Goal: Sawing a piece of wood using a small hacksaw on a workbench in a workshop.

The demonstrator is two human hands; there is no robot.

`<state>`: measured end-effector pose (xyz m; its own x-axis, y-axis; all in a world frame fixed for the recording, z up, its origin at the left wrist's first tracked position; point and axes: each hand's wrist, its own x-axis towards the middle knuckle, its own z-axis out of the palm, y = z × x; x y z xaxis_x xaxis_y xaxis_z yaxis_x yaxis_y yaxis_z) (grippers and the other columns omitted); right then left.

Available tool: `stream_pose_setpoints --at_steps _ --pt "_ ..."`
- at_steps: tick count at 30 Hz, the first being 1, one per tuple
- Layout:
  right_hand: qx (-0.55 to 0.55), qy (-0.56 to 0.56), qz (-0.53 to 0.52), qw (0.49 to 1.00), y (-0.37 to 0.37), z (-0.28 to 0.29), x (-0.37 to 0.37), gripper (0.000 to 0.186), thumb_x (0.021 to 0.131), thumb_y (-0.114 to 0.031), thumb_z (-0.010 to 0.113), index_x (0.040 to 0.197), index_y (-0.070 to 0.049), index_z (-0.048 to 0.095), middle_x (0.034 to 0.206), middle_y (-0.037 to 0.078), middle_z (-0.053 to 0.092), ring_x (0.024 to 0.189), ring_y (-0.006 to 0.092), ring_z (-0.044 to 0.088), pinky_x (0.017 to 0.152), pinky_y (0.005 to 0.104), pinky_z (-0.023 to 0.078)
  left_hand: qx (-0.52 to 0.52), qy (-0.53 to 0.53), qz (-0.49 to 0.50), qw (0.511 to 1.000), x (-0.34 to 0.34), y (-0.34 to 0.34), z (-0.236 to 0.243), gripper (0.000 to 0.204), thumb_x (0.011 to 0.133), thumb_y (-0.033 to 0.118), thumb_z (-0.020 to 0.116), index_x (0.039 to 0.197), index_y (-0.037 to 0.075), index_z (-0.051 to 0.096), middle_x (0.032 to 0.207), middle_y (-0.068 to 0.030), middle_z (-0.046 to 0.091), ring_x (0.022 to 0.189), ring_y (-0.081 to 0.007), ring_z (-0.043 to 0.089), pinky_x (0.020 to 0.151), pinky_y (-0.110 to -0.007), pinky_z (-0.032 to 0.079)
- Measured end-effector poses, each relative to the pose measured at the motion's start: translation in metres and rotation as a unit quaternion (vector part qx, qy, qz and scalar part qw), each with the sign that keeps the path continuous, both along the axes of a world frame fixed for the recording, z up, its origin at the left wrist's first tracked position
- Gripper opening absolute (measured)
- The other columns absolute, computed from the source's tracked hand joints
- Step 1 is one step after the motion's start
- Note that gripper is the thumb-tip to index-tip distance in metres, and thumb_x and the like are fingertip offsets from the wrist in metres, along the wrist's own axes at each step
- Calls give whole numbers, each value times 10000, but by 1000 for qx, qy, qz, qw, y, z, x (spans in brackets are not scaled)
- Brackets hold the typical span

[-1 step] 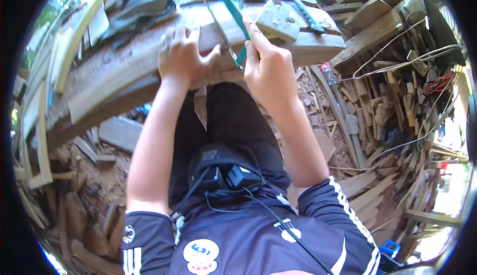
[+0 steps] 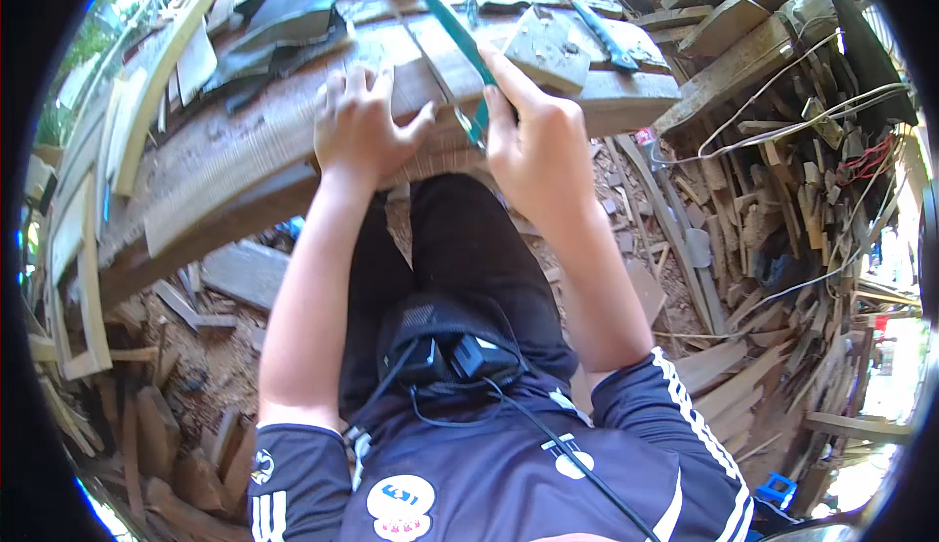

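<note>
The green saw (image 2: pixel 445 22) has slid nearer — right hand (image 2: pixel 538 141) gripping it, left hand (image 2: pixel 360 136) spread on the plank (image 2: pixel 235 172) — offcuts (image 2: pixel 550 51) alongside.

A dark navy short-sleeved jersey (image 2: pixel 489 491) spans the bottom of the frame, with white stripes (image 2: pixel 696 415) along the lower-right sleeve and a rounded white badge (image 2: pixel 403 493). Black trousers (image 2: pixel 469 239) show mid-frame; a dark cable (image 2: pixel 541 425) crosses the jersey.
</note>
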<state>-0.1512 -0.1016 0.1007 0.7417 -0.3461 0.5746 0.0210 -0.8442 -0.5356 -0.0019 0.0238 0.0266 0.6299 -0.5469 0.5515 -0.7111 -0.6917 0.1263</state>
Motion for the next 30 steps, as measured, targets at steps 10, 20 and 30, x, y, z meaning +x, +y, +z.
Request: stream_pose_setpoints --at_steps 10,20,30 --pt "243 -56 -37 968 -13 -10 -78 403 1052 -32 582 1454 -3 603 956 94 752 537 59 589 494 233 481 43 13 -33 998 -4 6 18 772 883 625 669 1370 26 643 1230 -133 624 1158 -344 584 1027 -473 451" --pt "236 -25 -71 969 -31 -22 -81 409 1079 -58 547 1486 -28 579 1207 117 746 538 56 551 502 235 474 50 -28 -58 997 0 3 10 805 921 652 614 1358 -24 622 1249 -170 624 1163 -360 584 1068 -478 424" --pt "168 32 -71 983 -25 -20 -80 472 1078 -20 521 1542 -107 535 1113 130 765 520 69 581 500 262 486 -1 37 -85 996 51 20 30 451 982 495 658 1163 103 790 1260 -208 671 1196 -358 637 1025 -447 523"
